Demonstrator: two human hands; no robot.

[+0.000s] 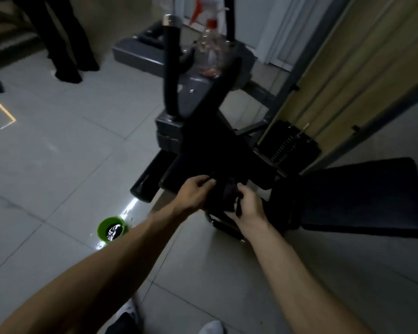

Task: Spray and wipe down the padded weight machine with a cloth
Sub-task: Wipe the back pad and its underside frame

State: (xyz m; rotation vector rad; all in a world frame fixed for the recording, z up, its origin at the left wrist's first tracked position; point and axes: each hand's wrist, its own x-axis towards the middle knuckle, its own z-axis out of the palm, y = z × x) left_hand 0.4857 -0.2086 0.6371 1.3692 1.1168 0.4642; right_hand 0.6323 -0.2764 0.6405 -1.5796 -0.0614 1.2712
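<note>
Dark cloth point(228, 197) bunched between 2 hands, left hand point(194, 192) and right hand point(247, 208) gripping it, seemingly over machine pad point(217, 150)

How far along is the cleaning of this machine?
Done, it seems: spraying, since the bottle stands set down on the machine. In hand: the left hand and right hand both grip the dark cloth over a pad. Left: the wiping; whether any pad is already wiped cannot be told.

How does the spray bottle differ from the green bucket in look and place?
The spray bottle is clear and tall, with a red collar; the green bucket is opaque, low and open-topped. The spray bottle stands on the machine; the green bucket sits on the floor. Both stand upright.
</note>
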